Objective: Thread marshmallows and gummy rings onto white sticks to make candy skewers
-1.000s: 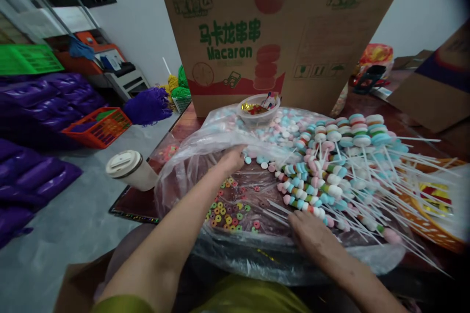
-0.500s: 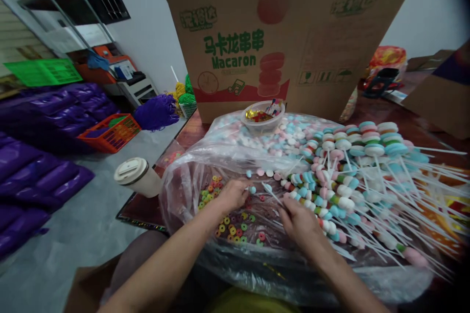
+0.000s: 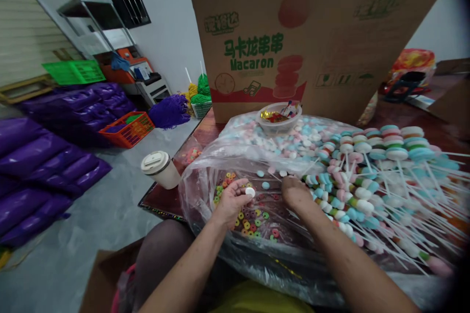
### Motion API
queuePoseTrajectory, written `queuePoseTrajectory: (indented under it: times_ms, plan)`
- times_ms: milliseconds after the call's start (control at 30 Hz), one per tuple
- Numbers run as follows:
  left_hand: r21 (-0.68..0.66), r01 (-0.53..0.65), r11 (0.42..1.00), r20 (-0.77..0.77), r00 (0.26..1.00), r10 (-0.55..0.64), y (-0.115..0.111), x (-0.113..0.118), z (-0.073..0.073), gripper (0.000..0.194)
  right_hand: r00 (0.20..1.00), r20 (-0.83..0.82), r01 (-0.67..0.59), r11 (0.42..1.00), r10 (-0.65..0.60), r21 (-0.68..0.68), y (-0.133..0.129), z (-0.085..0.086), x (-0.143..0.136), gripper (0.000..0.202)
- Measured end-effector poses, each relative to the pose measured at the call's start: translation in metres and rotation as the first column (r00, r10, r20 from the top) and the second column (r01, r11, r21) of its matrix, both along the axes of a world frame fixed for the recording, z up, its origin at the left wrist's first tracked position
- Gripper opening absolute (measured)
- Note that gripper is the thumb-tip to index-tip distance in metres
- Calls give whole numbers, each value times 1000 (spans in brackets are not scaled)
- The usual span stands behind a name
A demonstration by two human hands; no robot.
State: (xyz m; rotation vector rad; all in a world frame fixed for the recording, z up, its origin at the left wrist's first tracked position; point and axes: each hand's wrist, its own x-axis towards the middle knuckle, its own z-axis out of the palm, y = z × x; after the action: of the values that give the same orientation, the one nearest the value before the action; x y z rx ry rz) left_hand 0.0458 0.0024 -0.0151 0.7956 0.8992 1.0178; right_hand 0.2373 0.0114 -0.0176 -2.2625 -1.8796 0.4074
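Observation:
My left hand (image 3: pixel 232 201) pinches a white candy disc (image 3: pixel 250 191) between thumb and fingers, above the plastic sheet. Beneath it lie small coloured candy rings (image 3: pixel 249 227). My right hand (image 3: pixel 294 191) is closed, its fingertips mostly hidden behind the hand; a thin white stick (image 3: pixel 275 177) seems to stick out to their left. Right by those fingers is a loose white disc (image 3: pixel 283 173), with blue discs (image 3: pixel 265 185) to the left. Finished-looking skewers of pastel discs and rings (image 3: pixel 352 190) lie piled beside my right hand, their white sticks (image 3: pixel 407 215) pointing right.
Behind the plastic bag (image 3: pixel 198 181) of pastel candies (image 3: pixel 249 132) stands a tall cardboard box (image 3: pixel 257 78). A clear bowl (image 3: pixel 279 124) with shiny wrappers rests on the bag. At the table's left edge stands a lidded cup (image 3: pixel 165 173). Purple padded packs (image 3: pixel 47 166) lie further left.
The view has swung left. My left hand has come up and turned, now showing a white disc. My right hand has moved toward the loose discs, hiding most of the stick seen before.

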Motion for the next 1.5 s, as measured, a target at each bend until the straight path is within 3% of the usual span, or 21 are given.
queuePoseTrajectory:
  times_ms: [133, 233, 400, 600, 700, 800, 867, 933, 1000, 1167, 1300, 1500]
  plan:
    - [-45, -61, 997, -29, 998, 60, -3, 5, -1, 31, 991, -96, -94, 996, 94, 11, -5, 18, -5, 17]
    - [-60, -27, 998, -20, 999, 26, -9, 12, 0, 30, 953, -210, -204, 975, 219, 91, -23, 27, -21, 21]
    - [-42, 12, 999, 7, 1000, -12, -18, 24, 7, 28, 902, -284, -238, 924, 325, 301, -50, 27, -42, 18]
    - [-42, 32, 999, -5, 999, -32, -23, 22, 12, 29, 884, -188, -367, 885, 427, 285, -59, 24, -45, 30]
    - [-32, 35, 999, -41, 998, -37, -24, 18, 10, 28, 846, -269, -370, 870, 460, 326, -60, 27, -41, 24]
    - [-42, -67, 997, -78, 995, 63, -22, 15, 8, 33, 737, -522, -255, 892, 430, 374, -62, 35, -37, 20]
    - [-41, -96, 995, -96, 991, 92, -22, 16, 9, 33, 570, -753, -218, 945, 327, 245, -65, 39, -37, 21]
    - [-32, -30, 999, -64, 998, 28, -24, 17, 13, 29, 388, -910, -245, 968, 149, 54, -67, 41, -39, 26]
    - [-13, 81, 997, 6, 997, -81, -27, 19, 18, 26, 281, -959, -262, 964, 26, -51, -68, 39, -41, 31]
    - [44, 256, 966, 64, 964, -258, -32, 14, 28, 23, 235, -971, -228, 974, 33, -22, -67, 31, -40, 32]
    - [40, 258, 965, 60, 964, -260, -31, 10, 25, 21, 159, -987, -204, 978, -6, -39, -68, 29, -40, 31]
    - [59, 237, 970, 27, 971, -239, -32, 12, 17, 32, 97, -994, -137, 989, -50, -63, -68, 30, -43, 31]
